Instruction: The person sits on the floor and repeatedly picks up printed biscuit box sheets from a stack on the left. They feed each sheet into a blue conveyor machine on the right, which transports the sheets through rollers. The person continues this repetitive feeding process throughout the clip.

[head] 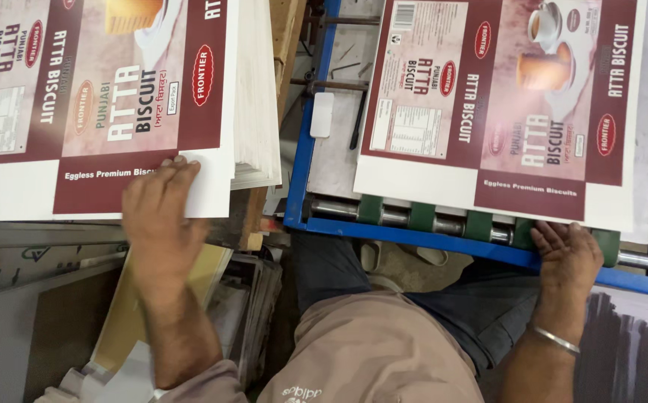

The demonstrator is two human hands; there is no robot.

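Note:
My left hand [161, 216] lies flat on the near edge of the top sheet of a thick stack of printed maroon-and-white carton sheets [100, 104] at the left, fingers spread on the sheet. My right hand [566, 254] rests on the near edge of a single printed carton sheet [488, 112] lying on a machine feed table at the right, fingertips at a green roller. A metal bangle sits on that wrist.
The feed table has a blue frame [413, 237] and a steel shaft with green rollers [480, 224]. A grey metal bed [335, 149] lies between stack and sheet. Board offcuts and loose sheets [212, 283] sit below the stack. My knees are under the table.

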